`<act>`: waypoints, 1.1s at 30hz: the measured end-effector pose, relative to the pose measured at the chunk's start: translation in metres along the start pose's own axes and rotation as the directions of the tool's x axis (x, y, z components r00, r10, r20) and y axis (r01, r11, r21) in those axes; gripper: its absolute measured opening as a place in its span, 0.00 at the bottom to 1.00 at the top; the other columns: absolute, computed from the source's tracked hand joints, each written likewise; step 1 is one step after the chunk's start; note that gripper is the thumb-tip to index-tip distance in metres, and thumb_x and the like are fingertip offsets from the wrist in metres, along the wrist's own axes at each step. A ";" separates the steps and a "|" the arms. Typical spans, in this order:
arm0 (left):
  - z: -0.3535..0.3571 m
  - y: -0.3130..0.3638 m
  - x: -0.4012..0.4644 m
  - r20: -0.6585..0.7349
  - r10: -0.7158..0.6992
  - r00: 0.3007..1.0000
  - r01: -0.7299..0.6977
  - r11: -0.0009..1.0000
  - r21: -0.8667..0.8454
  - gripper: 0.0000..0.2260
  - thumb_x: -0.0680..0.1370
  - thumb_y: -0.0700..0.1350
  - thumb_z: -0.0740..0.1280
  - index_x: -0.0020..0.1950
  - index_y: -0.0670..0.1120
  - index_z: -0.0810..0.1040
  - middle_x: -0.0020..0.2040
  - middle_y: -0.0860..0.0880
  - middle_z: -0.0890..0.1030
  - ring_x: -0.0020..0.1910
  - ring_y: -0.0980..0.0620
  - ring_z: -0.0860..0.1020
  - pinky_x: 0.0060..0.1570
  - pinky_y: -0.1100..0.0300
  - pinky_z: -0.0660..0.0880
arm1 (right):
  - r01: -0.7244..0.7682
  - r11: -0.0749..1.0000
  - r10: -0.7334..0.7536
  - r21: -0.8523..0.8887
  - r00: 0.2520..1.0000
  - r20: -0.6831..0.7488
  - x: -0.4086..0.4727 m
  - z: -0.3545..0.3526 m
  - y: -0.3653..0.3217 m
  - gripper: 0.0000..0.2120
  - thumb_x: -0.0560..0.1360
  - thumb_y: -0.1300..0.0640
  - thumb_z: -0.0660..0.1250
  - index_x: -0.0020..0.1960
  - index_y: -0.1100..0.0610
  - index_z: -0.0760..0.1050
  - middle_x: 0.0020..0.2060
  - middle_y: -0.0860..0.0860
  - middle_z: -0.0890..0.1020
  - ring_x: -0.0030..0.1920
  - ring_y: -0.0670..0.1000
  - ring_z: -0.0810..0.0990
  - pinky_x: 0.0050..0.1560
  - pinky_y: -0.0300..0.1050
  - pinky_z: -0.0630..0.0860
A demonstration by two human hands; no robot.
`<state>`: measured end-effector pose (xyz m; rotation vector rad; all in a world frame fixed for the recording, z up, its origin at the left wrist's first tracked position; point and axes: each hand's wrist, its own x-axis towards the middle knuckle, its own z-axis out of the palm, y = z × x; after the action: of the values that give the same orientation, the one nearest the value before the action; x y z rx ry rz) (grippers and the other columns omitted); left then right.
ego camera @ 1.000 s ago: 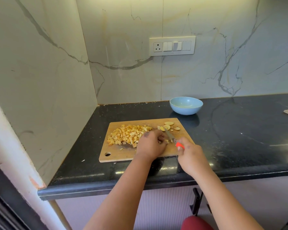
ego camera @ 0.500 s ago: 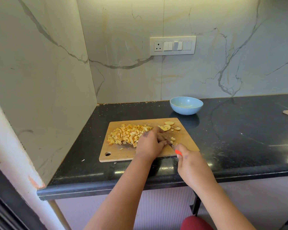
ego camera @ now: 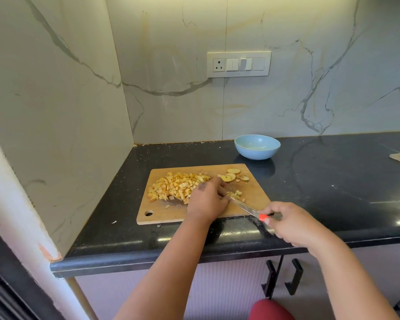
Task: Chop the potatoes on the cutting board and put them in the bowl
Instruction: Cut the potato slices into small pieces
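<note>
Right hand (ego camera: pixel 293 224) grips knife (ego camera: pixel 246 207); tip seemingly hidden behind left hand (ego camera: pixel 208 200).

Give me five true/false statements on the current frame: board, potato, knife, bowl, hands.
1. The bowl already holds diced potato. False: it looks empty, and the diced pile lies on the cutting board.
2. The right hand grips the knife by its handle. True.
3. The round potato slices lie at the board's far right corner. True.
4. The bowl stands on the cutting board. False: it stands on the black counter, beyond the board.
5. The left hand is lifted clear of the board. False: it is down on the board, fingers by the small pieces at the blade.
</note>
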<state>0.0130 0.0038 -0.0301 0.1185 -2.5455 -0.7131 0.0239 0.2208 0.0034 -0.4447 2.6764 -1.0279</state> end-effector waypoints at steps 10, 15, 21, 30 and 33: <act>0.000 -0.003 0.000 -0.115 0.022 0.993 -0.006 0.991 0.131 0.08 0.79 0.46 0.64 0.56 0.48 0.79 0.48 0.51 0.82 0.52 0.49 0.75 0.49 0.56 0.75 | 0.143 0.839 -0.081 0.525 0.987 -0.139 0.029 -0.029 0.003 0.10 0.81 0.58 0.63 0.58 0.48 0.78 0.29 0.51 0.73 0.24 0.45 0.62 0.23 0.37 0.59; 0.003 0.002 0.000 -0.125 0.199 0.972 -0.179 0.971 0.159 0.14 0.79 0.47 0.58 0.59 0.48 0.80 0.55 0.49 0.81 0.56 0.47 0.75 0.55 0.51 0.74 | 0.279 0.897 -0.034 0.344 0.819 -0.573 0.067 0.020 0.001 0.12 0.81 0.54 0.61 0.62 0.45 0.75 0.43 0.48 0.82 0.40 0.45 0.79 0.36 0.37 0.69; 0.023 0.020 0.002 0.285 0.395 0.873 -0.444 0.886 0.132 0.18 0.81 0.52 0.59 0.70 0.51 0.74 0.74 0.48 0.69 0.72 0.47 0.65 0.69 0.47 0.62 | 0.266 0.936 -0.077 0.232 0.795 -0.602 0.073 0.025 0.006 0.13 0.81 0.56 0.61 0.64 0.48 0.74 0.47 0.48 0.80 0.47 0.50 0.77 0.47 0.41 0.68; 0.010 0.017 0.023 0.144 0.185 0.972 -0.232 0.850 0.473 0.11 0.82 0.45 0.57 0.53 0.46 0.80 0.50 0.49 0.80 0.54 0.46 0.73 0.56 0.50 0.66 | 0.267 0.953 -0.143 0.145 0.816 -0.560 0.070 0.026 0.007 0.12 0.81 0.56 0.60 0.63 0.49 0.74 0.41 0.47 0.78 0.40 0.44 0.75 0.37 0.41 0.70; -0.006 0.005 0.025 0.075 0.175 0.982 -0.188 0.822 0.537 0.12 0.82 0.49 0.58 0.53 0.49 0.80 0.52 0.52 0.79 0.56 0.48 0.70 0.57 0.50 0.63 | 0.270 0.952 -0.150 0.143 0.821 -0.551 0.070 0.026 0.007 0.12 0.81 0.56 0.60 0.63 0.49 0.73 0.39 0.48 0.78 0.38 0.45 0.75 0.34 0.36 0.68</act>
<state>-0.0061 -0.0004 -0.0121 0.0525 -2.6618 0.1011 -0.0336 0.1843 -0.0277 -0.4750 2.9791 -1.7160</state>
